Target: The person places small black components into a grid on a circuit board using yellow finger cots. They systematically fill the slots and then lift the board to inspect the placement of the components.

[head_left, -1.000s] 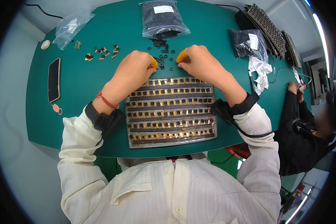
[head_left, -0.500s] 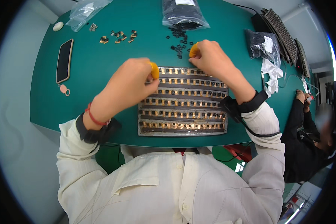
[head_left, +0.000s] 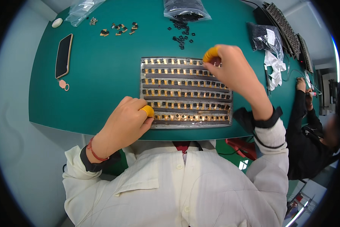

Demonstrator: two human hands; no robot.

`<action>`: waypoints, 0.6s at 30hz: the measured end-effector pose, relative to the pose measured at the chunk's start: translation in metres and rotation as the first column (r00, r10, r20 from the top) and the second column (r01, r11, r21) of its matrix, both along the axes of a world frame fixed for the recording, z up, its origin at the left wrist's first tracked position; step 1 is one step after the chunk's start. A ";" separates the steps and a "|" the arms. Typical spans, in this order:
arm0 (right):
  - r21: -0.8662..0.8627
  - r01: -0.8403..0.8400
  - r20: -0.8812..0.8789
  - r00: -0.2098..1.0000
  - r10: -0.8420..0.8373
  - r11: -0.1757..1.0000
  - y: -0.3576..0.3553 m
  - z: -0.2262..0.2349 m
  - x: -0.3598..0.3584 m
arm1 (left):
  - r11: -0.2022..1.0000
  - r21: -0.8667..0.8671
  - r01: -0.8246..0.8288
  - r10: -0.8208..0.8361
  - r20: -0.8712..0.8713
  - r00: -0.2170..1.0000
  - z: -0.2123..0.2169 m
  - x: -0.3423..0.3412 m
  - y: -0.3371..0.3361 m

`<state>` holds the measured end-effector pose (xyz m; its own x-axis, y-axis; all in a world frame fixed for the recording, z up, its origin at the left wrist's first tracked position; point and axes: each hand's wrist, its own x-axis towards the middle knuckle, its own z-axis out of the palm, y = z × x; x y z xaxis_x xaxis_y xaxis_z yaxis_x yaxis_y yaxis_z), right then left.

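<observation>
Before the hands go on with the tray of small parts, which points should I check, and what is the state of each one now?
1. Tray lies flat and whole on the green table: ok, though its near edge is close to the table edge.
2. Left hand steadies the tray's near left corner, yellow finger cot on: ok.
3. Right hand is at the tray's far right end, with a cot at its fingertip: ok.
4. A part is held in the right fingertips: cannot tell, the fingers hide it.
5. Loose black parts lie within reach beyond the tray: ok.
6. All tray rows filled: cannot tell.
</observation>
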<state>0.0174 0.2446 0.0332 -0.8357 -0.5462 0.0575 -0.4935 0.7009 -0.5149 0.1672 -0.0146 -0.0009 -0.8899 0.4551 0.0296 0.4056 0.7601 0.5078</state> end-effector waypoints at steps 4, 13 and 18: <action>0.076 0.006 0.029 1.000 -0.008 0.997 0.036 0.016 0.053 | 0.998 -0.041 -0.049 0.043 -0.153 0.987 -0.007 0.009 0.005; 0.026 -0.086 0.059 0.995 0.084 0.996 0.088 -0.020 0.116 | 0.968 -0.252 0.018 -0.033 -0.055 0.998 0.004 0.029 0.017; 0.049 -0.070 -0.027 0.997 0.072 0.996 0.083 -0.027 0.115 | 0.960 -0.275 0.045 -0.018 0.099 0.995 0.011 0.016 0.014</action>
